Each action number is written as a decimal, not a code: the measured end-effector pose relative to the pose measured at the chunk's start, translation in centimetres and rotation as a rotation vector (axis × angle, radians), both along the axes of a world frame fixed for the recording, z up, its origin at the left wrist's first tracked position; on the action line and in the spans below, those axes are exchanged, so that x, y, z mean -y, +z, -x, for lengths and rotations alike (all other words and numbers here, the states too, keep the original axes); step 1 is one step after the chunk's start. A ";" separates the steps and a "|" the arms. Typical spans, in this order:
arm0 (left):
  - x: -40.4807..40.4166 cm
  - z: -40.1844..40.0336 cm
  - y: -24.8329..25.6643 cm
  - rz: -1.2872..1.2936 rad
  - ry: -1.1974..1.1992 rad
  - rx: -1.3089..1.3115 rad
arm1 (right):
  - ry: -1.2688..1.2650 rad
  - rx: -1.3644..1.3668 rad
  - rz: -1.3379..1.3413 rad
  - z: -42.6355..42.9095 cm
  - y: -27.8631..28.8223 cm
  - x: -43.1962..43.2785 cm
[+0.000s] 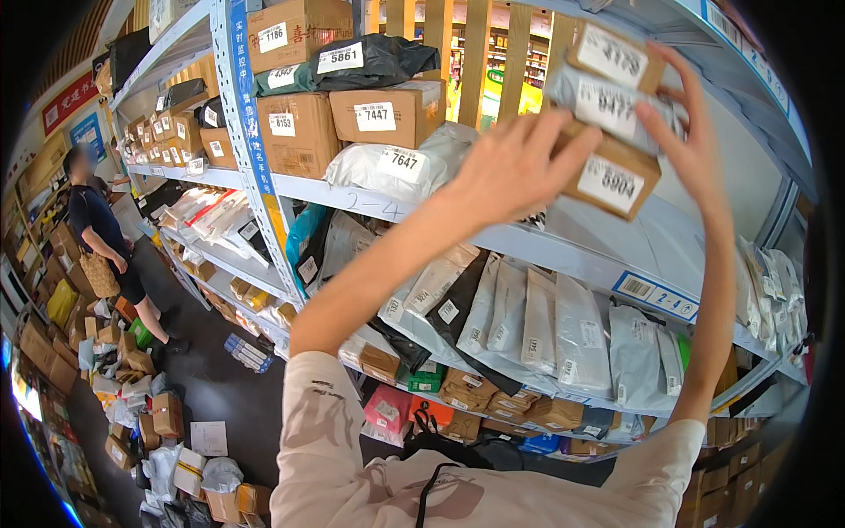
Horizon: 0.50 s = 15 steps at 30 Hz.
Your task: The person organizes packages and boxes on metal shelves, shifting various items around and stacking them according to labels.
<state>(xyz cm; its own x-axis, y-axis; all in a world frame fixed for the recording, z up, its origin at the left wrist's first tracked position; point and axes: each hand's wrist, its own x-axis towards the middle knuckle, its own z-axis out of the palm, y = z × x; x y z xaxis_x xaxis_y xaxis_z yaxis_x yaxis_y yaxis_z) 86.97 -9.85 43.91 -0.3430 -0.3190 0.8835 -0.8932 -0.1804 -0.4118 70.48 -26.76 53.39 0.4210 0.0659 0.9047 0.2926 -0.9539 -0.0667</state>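
Observation:
Two small cardboard boxes, a lower box [604, 198] and an upper box [650, 71], sandwich a grey plastic parcel [594, 119] over the rack's upper shelf [660, 247]. My left hand [518, 165] grips the lower box's left side. From the right, my right hand [686, 125] clasps the stack, one finger across the grey parcel and another by the upper box. All three bear white labels and look slightly blurred. Whether the lower box touches the shelf, I cannot tell. Left of my hand lie a white plastic parcel [383, 173] and a larger cardboard box [379, 112].
Grey mailer bags [528, 310] stand in a row on the shelf below. A perforated upright [247, 132] with a blue printed strip divides the rack. Parcels [165, 455] cover part of the floor at left, where a person [99, 218] stands. Wooden slats [515, 66] back the upper shelf.

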 end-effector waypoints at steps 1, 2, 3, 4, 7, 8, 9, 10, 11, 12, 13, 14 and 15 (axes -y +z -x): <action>-0.9 -0.1 1.6 0.007 0.000 0.010 | -0.027 0.005 0.049 -0.2 1.7 0.0; -1.4 -0.5 2.5 0.012 -0.004 0.013 | -0.058 0.002 0.097 -0.8 3.4 0.4; -2.1 -1.0 3.0 0.009 -0.010 0.013 | -0.074 0.000 0.141 -1.6 4.3 0.7; -3.1 -1.4 3.7 0.012 -0.011 0.021 | -0.030 -0.003 0.172 -2.5 5.0 -0.1; -4.9 -3.0 3.8 0.015 0.023 -0.001 | 0.078 -0.056 0.173 -5.3 5.7 -3.6; -5.2 -4.0 3.3 0.016 0.027 -0.018 | 0.102 -0.103 0.111 -6.3 5.3 -4.5; -5.4 -4.9 2.3 0.017 0.030 -0.043 | 0.126 -0.158 0.047 -7.4 4.5 -4.6; -4.8 -5.7 1.0 -0.031 0.040 -0.140 | 0.124 -0.153 0.039 -9.1 3.6 -3.3; -4.1 -6.7 0.0 -0.015 0.055 -0.104 | 0.120 -0.147 0.037 -10.7 2.7 -2.0; -4.1 -8.2 -0.9 -0.006 0.102 -0.064 | 0.131 -0.134 0.010 -11.9 0.8 -2.9; -3.6 -9.2 -1.5 0.006 0.131 -0.021 | 0.085 -0.058 0.060 -13.5 -1.0 -1.7; -2.9 -9.6 -2.0 -0.068 0.091 -0.067 | 0.056 -0.023 0.074 -14.7 -2.3 -0.3; -2.6 -9.2 -1.9 -0.049 0.119 -0.059 | 0.040 0.010 0.081 -15.1 -2.7 -0.6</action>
<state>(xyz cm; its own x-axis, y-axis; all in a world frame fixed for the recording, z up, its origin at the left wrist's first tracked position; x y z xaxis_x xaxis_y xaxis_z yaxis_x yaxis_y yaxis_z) 96.17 -7.28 42.00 -0.2476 -0.3976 0.8835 -0.8896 -0.2679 -0.3698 85.57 -26.16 50.66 0.4075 0.1558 0.8998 0.3307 -0.9436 0.0136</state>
